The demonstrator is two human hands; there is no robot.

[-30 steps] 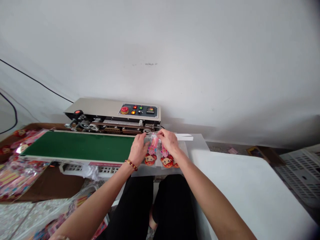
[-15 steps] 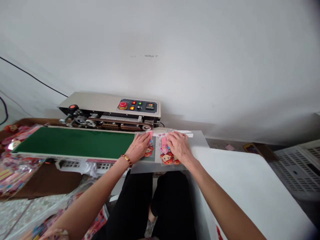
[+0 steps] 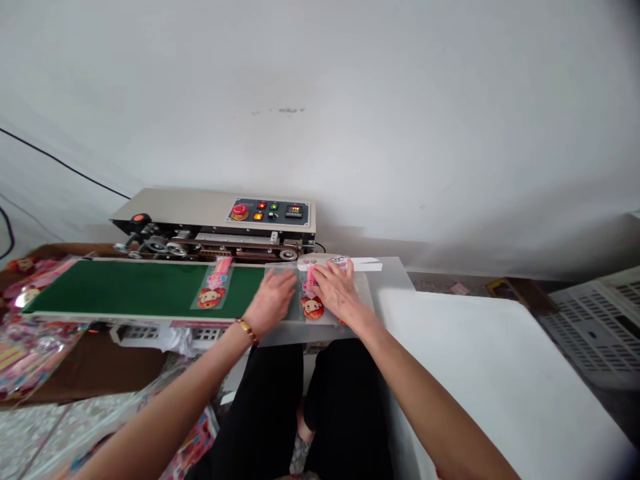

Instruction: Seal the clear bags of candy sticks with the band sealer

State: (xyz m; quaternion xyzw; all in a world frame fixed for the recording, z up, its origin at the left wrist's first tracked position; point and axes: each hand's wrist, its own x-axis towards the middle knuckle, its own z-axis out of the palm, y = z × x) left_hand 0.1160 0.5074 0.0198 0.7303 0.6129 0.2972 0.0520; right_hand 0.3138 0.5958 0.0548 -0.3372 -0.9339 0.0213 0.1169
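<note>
A clear packet with a pink toy and a red cartoon head (image 3: 212, 288) lies on the green conveyor belt (image 3: 125, 288) of a sealing machine (image 3: 215, 223). My left hand (image 3: 273, 303) rests flat at the belt's right end, fingers spread, holding nothing. My right hand (image 3: 336, 290) presses on a small stack of like packets (image 3: 312, 303) lying on the grey feed plate (image 3: 390, 280). Part of that stack is hidden under my right hand.
A red stop button and lit indicators are on the control panel (image 3: 270, 212). Heaps of packed toys (image 3: 30, 333) lie in a brown box at the left. A white table (image 3: 480, 373) is at the right, with a white plastic crate (image 3: 600, 327) beyond.
One packet has left my left hand and travelled left along the belt. My left hand has drawn back slightly; my right hand has slid the remaining packets leftward.
</note>
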